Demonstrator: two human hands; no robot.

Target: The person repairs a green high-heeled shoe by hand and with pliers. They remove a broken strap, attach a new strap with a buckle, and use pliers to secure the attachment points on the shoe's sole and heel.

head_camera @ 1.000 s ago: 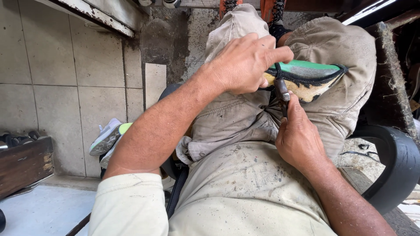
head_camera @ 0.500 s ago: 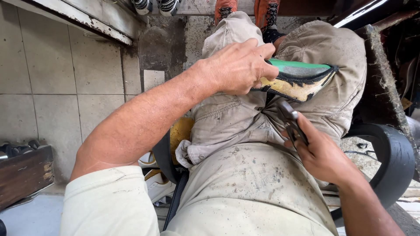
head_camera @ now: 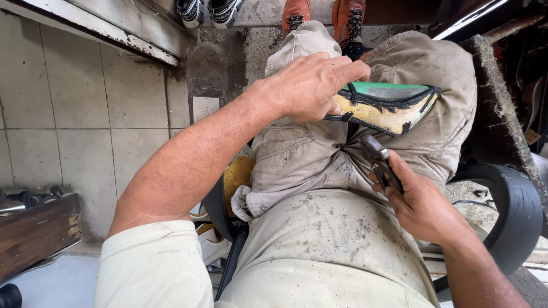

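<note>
Metal pliers [head_camera: 379, 165] in right hand [head_camera: 425, 208] have dropped below shoe [head_camera: 385, 108].

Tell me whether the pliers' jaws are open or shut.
Shut, as far as shows: the pliers in the right hand have their jaw tips together, gripping nothing, apart from the shoe.

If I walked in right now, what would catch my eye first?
Probably the green-and-yellow shoe sole resting on the person's knees at centre, steadied by the left hand. Just below it, the right hand grips dark pliers pointing up toward the sole. Orange boots sit at the top edge.
</note>
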